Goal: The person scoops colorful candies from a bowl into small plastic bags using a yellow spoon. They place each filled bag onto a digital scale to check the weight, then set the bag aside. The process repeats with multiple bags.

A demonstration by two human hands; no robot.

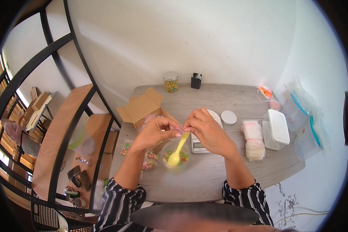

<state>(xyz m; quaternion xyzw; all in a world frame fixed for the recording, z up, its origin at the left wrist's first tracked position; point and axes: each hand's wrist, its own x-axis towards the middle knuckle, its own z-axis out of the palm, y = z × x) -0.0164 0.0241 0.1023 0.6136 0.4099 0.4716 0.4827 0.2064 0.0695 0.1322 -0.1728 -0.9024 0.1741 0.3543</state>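
Observation:
Between the fingertips of my left hand (153, 130) and my right hand (207, 130) is a small pinkish clear plastic bag (178, 130); both pinch it. Just below, a clear round tub (163, 162) holds colourful candy-like pieces (183, 158). A yellow plastic spoon (177, 152) lies with its bowl over the tub and its handle rising to my right fingertips; whether they touch it I cannot tell. A white digital scale (200, 147) is partly hidden behind my right hand. Filled small bags (149, 161) lie by my left wrist.
An open cardboard box (143, 108) stands at left. At the back are a candy jar (170, 82) and a black holder (196, 80). A white lid (228, 117), bundled bags (253, 140) and plastic containers (275, 129) are at right. A black-framed shelf (84, 116) flanks the table.

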